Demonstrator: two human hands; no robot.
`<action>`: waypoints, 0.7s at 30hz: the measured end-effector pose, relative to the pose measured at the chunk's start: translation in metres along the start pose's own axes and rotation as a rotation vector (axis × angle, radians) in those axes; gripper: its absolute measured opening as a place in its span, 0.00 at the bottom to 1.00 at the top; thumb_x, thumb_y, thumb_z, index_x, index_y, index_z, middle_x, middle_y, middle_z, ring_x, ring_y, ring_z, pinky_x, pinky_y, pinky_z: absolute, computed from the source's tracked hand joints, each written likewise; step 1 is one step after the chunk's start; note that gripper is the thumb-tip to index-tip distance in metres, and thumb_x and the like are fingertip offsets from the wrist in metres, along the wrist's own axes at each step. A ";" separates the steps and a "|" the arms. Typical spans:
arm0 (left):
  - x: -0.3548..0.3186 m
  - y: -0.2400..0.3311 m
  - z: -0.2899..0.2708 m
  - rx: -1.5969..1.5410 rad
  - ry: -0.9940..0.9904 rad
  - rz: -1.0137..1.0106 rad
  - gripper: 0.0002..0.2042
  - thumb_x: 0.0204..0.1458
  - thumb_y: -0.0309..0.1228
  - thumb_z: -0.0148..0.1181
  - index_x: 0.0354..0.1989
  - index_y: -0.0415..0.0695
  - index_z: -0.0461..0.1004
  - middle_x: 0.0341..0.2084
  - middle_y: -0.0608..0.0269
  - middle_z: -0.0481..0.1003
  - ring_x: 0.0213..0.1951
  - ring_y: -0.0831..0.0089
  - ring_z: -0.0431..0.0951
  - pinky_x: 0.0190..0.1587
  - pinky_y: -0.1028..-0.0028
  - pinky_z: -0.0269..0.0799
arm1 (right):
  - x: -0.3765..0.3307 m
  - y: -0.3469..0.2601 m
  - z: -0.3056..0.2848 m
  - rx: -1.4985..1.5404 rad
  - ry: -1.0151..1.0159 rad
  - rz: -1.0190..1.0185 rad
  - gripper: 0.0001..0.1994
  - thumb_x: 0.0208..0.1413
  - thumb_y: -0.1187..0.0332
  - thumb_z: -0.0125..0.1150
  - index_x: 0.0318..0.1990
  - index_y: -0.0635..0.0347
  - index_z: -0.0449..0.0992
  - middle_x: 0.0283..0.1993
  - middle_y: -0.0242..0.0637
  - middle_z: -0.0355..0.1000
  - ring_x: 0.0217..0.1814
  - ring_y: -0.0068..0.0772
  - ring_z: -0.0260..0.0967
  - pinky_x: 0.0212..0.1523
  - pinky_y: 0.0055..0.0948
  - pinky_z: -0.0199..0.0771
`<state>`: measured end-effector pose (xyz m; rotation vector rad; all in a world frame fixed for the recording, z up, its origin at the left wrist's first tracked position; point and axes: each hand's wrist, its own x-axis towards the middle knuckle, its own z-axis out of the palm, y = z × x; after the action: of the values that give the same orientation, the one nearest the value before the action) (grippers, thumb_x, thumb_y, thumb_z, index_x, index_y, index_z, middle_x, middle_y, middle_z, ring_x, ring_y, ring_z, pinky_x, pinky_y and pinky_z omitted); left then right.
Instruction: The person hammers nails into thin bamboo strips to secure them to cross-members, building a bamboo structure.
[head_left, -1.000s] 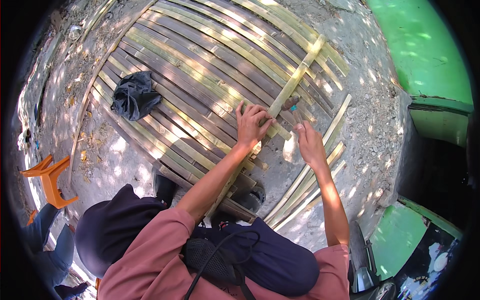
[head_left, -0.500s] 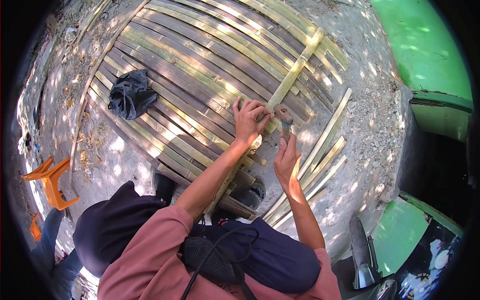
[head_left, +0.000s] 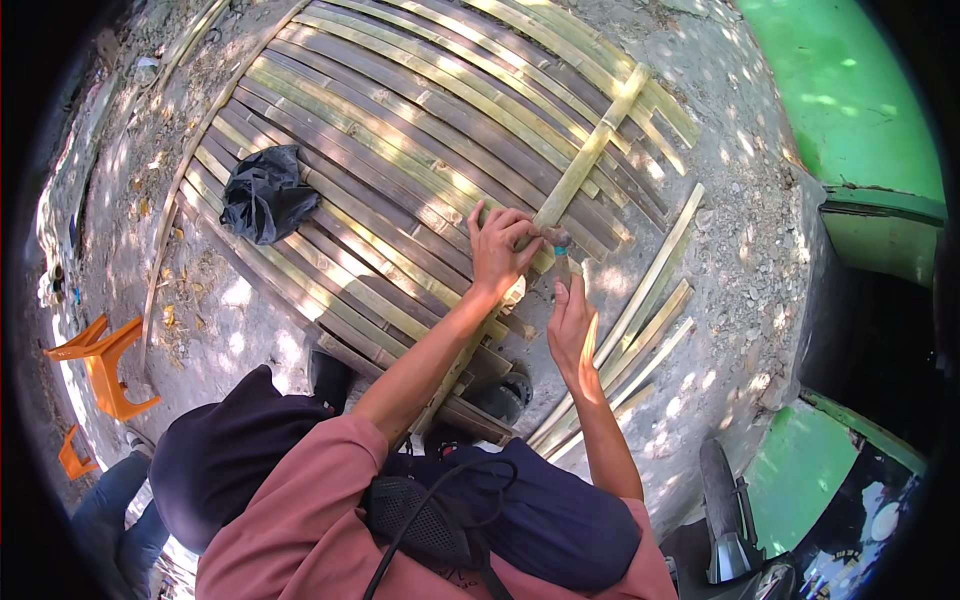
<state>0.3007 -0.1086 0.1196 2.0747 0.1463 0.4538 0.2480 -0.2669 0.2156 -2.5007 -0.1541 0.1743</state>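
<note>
My right hand (head_left: 572, 325) is wrapped round the handle of a hammer (head_left: 557, 240), whose head is right beside the fingertips of my left hand. With its fingers bent in a pinch, my left hand (head_left: 500, 248) rests over the near end of a bamboo crosspiece (head_left: 590, 155). What it pinches, if anything, is too small to make out. That crosspiece lies across one end of a panel of split bamboo slats (head_left: 400, 130), some pale yellow-green and some dark brown, set side by side with narrow gaps.
A crumpled black plastic bag (head_left: 268, 195) lies on the slats at left. Loose bamboo strips (head_left: 640, 290) are on the ground to my right. An orange plastic stool (head_left: 105, 365) and another person's legs (head_left: 120, 510) are at far left. Green panels (head_left: 840, 90) stand at right.
The hammer head has tipped down and left, close against my left fingertips. My left hand stays at the crosspiece's end. The person's legs at far left have shifted slightly.
</note>
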 end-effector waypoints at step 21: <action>0.002 0.010 -0.005 0.015 -0.043 -0.029 0.26 0.44 0.38 0.83 0.51 0.50 0.79 0.39 0.69 0.77 0.51 0.65 0.79 0.78 0.46 0.50 | 0.002 0.011 -0.002 -0.061 -0.019 -0.032 0.10 0.80 0.63 0.49 0.55 0.60 0.72 0.28 0.60 0.74 0.31 0.71 0.78 0.29 0.57 0.69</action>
<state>0.2994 -0.1089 0.1307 2.0927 0.1539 0.3910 0.2511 -0.2766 0.2104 -2.5557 -0.2103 0.1820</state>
